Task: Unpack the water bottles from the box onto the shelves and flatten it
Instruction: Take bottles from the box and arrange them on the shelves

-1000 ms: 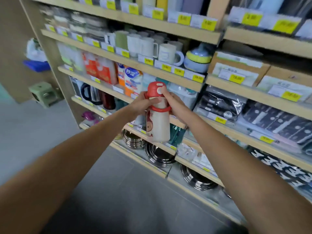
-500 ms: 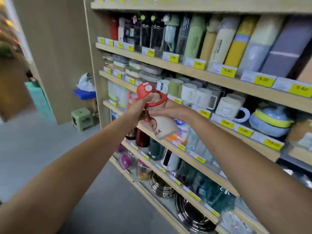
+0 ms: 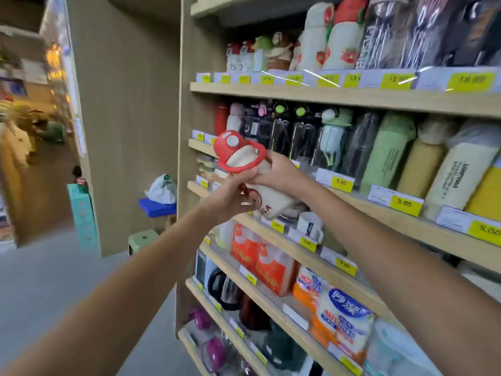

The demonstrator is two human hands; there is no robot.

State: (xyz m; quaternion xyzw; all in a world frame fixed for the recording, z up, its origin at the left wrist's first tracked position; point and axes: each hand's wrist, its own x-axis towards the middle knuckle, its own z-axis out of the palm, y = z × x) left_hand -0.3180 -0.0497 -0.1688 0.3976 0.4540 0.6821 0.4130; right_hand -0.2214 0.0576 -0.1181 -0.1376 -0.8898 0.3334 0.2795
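Cream-and-red water bottle (image 3: 272,200) is up in the air right in front of the wooden shelving (image 3: 352,97), near its left end. It's tilted pretty hard, so the red cap points up and to the left and the base points down to the right. You can read part of some red lettering on the body.

Both hands are on it. The left hand (image 3: 230,196) is curled around the neck just under the red carry loop, and the right hand (image 3: 280,172) grips the body from the right with its fingers wrapped over the top. The bottle isn't resting on any shelf board; it sits level with the row of dark bottles (image 3: 303,137) and the plastic-wrapped green and yellow ones (image 3: 385,156).

Yellow price tags (image 3: 341,182) run along every shelf edge. Lower down there are orange boxes (image 3: 260,256) and a kettle (image 3: 225,289). Off to the left, a green stool (image 3: 142,238) stands on the floor, with a white bag (image 3: 161,188) above it.
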